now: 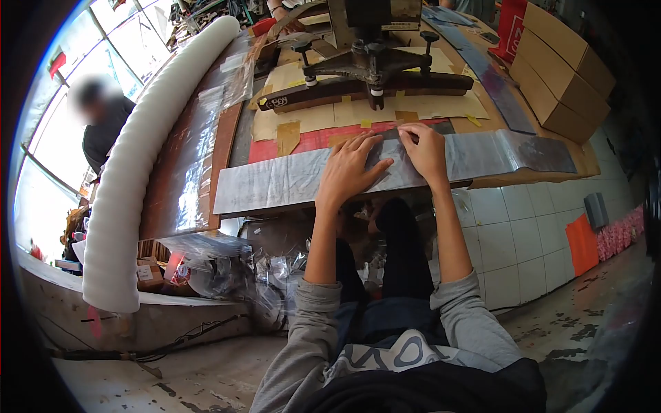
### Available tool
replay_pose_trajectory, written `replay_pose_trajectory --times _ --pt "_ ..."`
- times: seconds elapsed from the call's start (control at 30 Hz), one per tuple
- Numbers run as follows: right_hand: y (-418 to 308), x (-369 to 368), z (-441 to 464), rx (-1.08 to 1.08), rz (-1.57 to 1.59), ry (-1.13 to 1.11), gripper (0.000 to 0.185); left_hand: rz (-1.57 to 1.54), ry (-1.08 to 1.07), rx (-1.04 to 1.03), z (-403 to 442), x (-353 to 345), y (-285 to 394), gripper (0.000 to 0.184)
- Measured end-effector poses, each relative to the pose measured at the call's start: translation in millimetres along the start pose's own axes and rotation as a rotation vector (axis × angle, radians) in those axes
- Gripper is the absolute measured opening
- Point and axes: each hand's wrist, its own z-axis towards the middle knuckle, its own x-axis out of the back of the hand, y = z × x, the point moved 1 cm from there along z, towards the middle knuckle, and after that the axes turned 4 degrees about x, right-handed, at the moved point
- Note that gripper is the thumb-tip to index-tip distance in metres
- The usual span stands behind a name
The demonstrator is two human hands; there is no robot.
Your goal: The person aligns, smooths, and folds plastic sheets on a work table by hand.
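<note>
A long strip of greyish translucent plastic sheet (268,180) lies along the near edge of the work table, wrinkled in places. My left hand (349,168) rests on it palm down, fingers stretched and thumb apart. Beside it, my right hand (425,153) has its thumb and fingertips drawn together at the sheet's far edge; what they pinch is too small to make out. Just beyond my fingers lies a red sheet (303,142) with tan tape on it. Above that hangs the dark metal bar (406,91) of a press, held by a bracket with adjusting knobs.
A thick white foam roll (148,144) runs down the table's left side, next to clear film (189,158) on a brown board. Cardboard boxes (561,72) stand at the right. Another person (107,120) is at the far left; a further person's hand (289,24) shows behind the press.
</note>
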Motion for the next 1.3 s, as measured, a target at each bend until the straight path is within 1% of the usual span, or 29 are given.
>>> replay_pose_trajectory --times 0.13,0.3,0.4,0.83,1.03,1.3 --pt "0.0 0.8 -0.9 0.011 -0.003 -0.004 0.013 -0.012 0.012 -0.005 -0.5 -1.4 -3.1 0.054" --pt "-2.3 -0.6 -1.3 0.002 0.005 0.011 0.012 -0.001 0.034 -0.027 -2.3 -0.7 -4.2 0.048" --pt "-1.3 -0.9 -2.7 0.061 -0.052 0.025 0.012 -0.013 0.03 -0.02 -2.4 -0.8 -2.7 0.046" --pt "-2.2 0.6 -2.8 0.039 -0.053 0.016 0.013 0.008 0.041 -0.023 -3.2 -2.7 -3.8 0.044" --pt "-3.5 1.4 -3.2 0.016 -0.049 0.006 0.013 -0.015 0.088 -0.051 -3.4 -2.9 -4.4 0.039" --pt "-4.4 1.9 -3.4 0.011 -0.052 0.002 0.013 -0.023 0.085 -0.04 -3.7 -0.6 -2.2 0.038"
